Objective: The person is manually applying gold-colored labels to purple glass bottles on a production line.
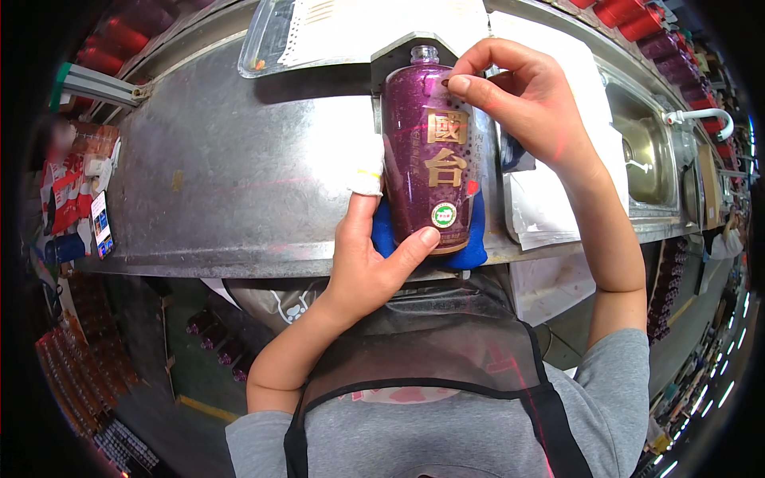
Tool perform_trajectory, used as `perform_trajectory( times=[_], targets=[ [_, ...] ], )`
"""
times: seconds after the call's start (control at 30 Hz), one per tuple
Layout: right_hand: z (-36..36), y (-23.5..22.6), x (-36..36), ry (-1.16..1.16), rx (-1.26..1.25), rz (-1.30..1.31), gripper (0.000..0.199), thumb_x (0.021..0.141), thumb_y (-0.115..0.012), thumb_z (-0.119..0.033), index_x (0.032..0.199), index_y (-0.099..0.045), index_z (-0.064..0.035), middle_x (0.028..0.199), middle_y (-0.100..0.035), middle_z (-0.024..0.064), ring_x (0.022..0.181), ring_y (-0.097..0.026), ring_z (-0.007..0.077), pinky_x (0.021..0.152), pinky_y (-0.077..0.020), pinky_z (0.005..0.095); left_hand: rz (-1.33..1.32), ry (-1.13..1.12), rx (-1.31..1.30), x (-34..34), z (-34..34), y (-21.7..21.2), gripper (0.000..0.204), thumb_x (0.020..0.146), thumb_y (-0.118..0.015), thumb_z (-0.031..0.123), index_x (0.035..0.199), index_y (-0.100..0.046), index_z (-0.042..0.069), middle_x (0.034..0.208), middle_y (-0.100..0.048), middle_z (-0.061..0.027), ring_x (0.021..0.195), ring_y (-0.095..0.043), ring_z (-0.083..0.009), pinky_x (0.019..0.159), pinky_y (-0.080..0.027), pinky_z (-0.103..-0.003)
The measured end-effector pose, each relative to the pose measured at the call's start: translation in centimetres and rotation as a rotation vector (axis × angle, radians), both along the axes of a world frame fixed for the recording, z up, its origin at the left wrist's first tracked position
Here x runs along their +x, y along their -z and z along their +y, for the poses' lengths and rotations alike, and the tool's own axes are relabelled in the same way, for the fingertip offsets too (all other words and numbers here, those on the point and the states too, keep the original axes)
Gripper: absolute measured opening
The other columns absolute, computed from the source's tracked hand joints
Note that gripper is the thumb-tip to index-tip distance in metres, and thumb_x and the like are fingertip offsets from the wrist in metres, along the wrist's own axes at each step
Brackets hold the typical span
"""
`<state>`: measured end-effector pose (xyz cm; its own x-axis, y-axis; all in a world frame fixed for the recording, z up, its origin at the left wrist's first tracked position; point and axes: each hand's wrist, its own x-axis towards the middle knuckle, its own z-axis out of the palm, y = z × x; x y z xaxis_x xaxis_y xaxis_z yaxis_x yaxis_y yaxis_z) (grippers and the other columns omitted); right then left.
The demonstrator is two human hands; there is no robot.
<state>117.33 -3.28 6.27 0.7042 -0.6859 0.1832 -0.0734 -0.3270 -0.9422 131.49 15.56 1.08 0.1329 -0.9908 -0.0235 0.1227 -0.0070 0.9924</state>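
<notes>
A purple speckled glass bottle [414,151] with gold lettering and a round green-and-white sticker lies in front of me, its clear uncapped neck pointing away. Blue cloth [473,239] shows under its base, and a grey angled plate [390,57] stands behind its shoulder. My left hand [373,259] grips the lower left side, thumb across the front near the sticker; white wrapping [366,167] covers one finger. At the upper right shoulder, the thumb and forefinger of my right hand [518,99] are pinched against the bottle around a tiny dark piece, too small to name.
The metal worktop [215,175] stretches left. A clear plastic tray [267,40] with white perforated sheets sits at the back. White sheets [550,215] lie to the right, before a sink [649,159] with a white tap [705,119]. A phone [101,225] stands at the left edge.
</notes>
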Motion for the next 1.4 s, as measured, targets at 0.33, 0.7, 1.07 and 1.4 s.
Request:
perform_trajectory(
  times=[0.33,0.7,1.07,1.4],
  targets=[
    [0.0,0.2,0.0,0.017,0.008,0.004,0.015,0.088,-0.070,-0.013,0.093,-0.067,0.0010,0.085,-0.066,0.0014,0.073,-0.061,0.0045,0.065,-0.0502,0.0197,-0.043,-0.022,-0.063,-0.1,0.1,0.4,0.074,0.086,-0.071,0.014,0.144,-0.030,-0.006,0.136,-0.049,-0.0185,0.125,-0.049,-0.0242,0.107,-0.035,-0.037],
    [0.1,0.2,0.2,0.026,0.056,0.011,0.016,0.087,-0.072,-0.014,0.093,-0.068,0.0005,0.083,-0.067,0.0011,0.071,-0.061,0.0039,0.063,-0.0480,0.0184,-0.020,-0.003,0.015,-0.1,0.1,0.0,0.075,0.085,-0.071,0.014,0.144,-0.030,-0.007,0.137,-0.048,-0.0183,0.127,-0.047,-0.0242,0.109,-0.033,-0.037],
    [0.2,0.4,0.3,0.029,0.062,-0.017,0.015,0.088,-0.072,-0.013,0.092,-0.067,-0.0001,0.084,-0.067,0.0015,0.073,-0.063,0.0048,0.065,-0.0505,0.0196,-0.033,-0.086,0.023,-0.9,-0.4,0.1,0.060,0.086,-0.072,0.014,0.133,-0.040,-0.005,0.124,-0.056,-0.0155,0.114,-0.054,-0.0192,0.101,-0.041,-0.034],
    [0.2,0.6,0.3,0.024,0.066,-0.033,0.014,0.089,-0.072,-0.012,0.092,-0.066,0.0003,0.086,-0.067,0.0017,0.077,-0.064,0.0063,0.068,-0.0520,0.0200,-0.124,-0.097,-0.022,-0.9,-0.3,0.9,0.061,0.087,-0.071,0.014,0.134,-0.039,-0.005,0.123,-0.056,-0.0153,0.113,-0.054,-0.0192,0.100,-0.041,-0.034]
  ],
)
